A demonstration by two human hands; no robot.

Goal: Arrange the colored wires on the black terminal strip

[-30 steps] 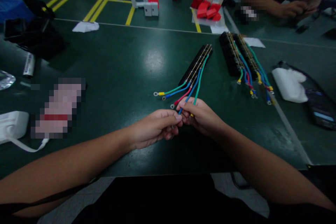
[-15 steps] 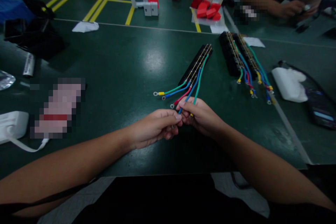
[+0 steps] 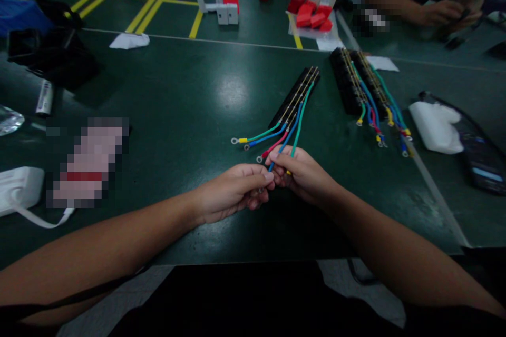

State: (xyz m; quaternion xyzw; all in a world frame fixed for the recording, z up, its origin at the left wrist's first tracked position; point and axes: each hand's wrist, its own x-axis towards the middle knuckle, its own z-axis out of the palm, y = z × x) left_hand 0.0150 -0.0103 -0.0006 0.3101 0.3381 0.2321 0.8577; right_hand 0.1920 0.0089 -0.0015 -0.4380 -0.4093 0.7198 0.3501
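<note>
A long black terminal strip [image 3: 294, 96] lies slantwise on the dark green table [image 3: 177, 100], with green, blue and red wires [image 3: 272, 136] fanning out of its near end. My left hand [image 3: 233, 192] and my right hand [image 3: 300, 174] meet just below that fan. The right hand's fingers are closed round a blue wire [image 3: 285, 146] and a green wire [image 3: 299, 129]. The left hand's thumb and fingers are pinched together at the blue wire's tip, whose end is hidden between them. Three other wire ends with ring lugs lie loose to the left.
Two more wired black strips [image 3: 358, 84] lie at the right, beside a white cloth [image 3: 435, 126] and a dark device [image 3: 480, 160]. Red and white plastic parts [image 3: 312, 13] stand at the back. Another person's hands [image 3: 445, 10] work at the far right. Black items [image 3: 51, 55] lie far left.
</note>
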